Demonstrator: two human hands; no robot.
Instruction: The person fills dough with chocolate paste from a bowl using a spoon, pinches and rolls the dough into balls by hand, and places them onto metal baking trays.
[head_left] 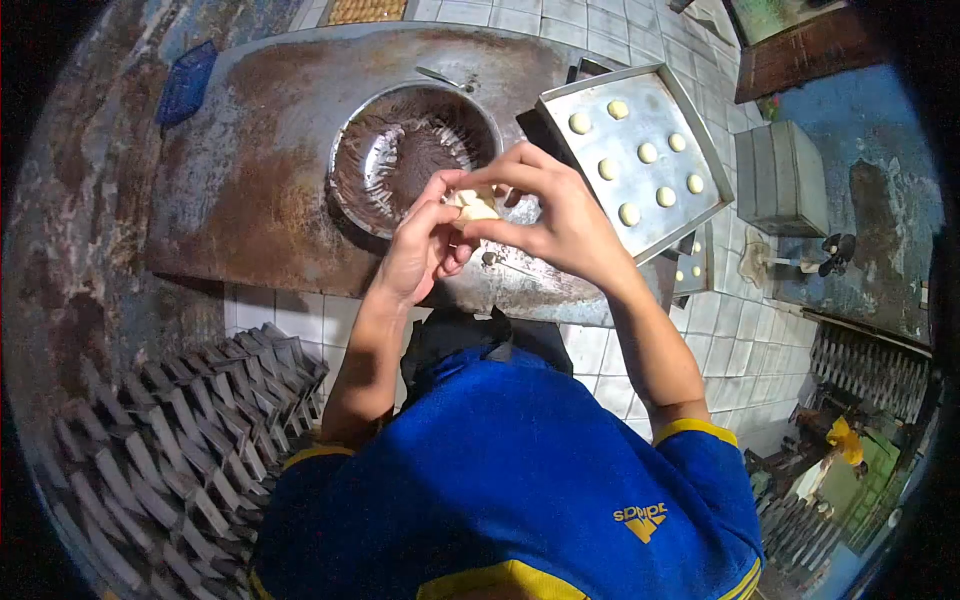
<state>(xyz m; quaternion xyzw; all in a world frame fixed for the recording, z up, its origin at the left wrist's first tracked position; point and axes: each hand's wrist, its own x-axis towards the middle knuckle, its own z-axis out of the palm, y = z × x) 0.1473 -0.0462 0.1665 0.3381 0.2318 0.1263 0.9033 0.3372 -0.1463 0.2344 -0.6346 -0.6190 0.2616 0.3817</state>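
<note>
A small piece of pale dough (476, 205) is held up between my two hands, above the near edge of the table. My left hand (420, 235) has its fingers curled around the dough from the left. From the right, my right hand (545, 215) pinches it with thumb and fingertips. Just beyond sits a metal bowl (340, 185) smeared with dark brown paste (425, 155). To the right, a square metal tray (620, 135) carries several round dough balls (665, 197) set apart from each other. Part of the dough is hidden by my fingers.
A worn table (260, 130) spans the front. A spoon or spatula (440, 77) lies behind the bowl, and a blue basket (187, 83) is at the far left. Another tray (693, 268) with dough balls shows lower right. Stacked metal pieces (190, 430) stand at the near left.
</note>
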